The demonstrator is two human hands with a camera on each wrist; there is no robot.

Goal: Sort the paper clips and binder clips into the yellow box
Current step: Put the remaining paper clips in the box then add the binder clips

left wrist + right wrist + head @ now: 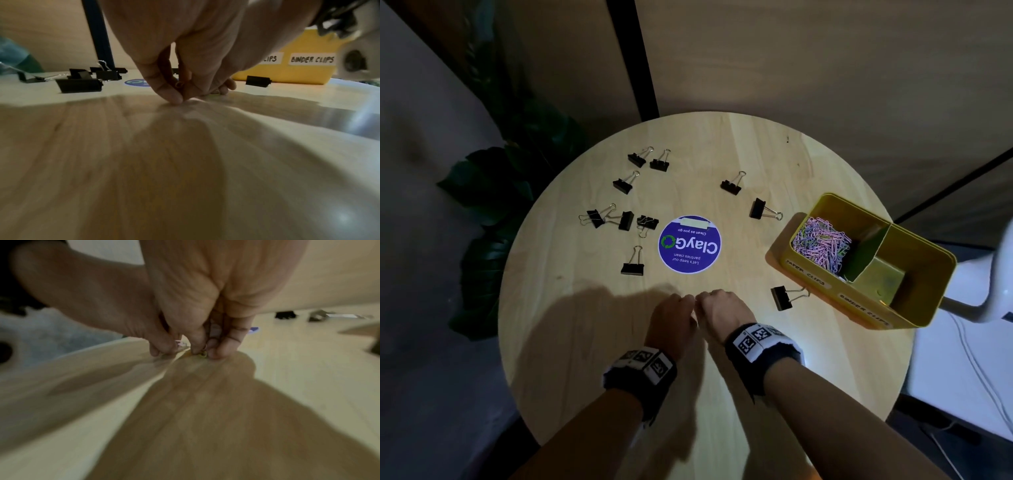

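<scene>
Near the counter (pixel 722 154) edge, well away from the yellow box (pixel 914 318), both the left hand (pixel 671 318) and right hand (pixel 722 313) pinch small paper clips (pixel 202 353) against the wood, which could slip loose and scatter when lifted toward the box.

- My wrist bands (pixel 760 342): black, with black-and-white square markers.
- Binder clips (pixel 632 269): black, silver handles.
- Box (pixel 914 310): yellow.
- Paper clips (pixel 820 245): mostly pink.
- Round sticker (pixel 690 244), frame centre: purple, white lettering.
- Table (pixel 722 394): pale wood grain.
</scene>
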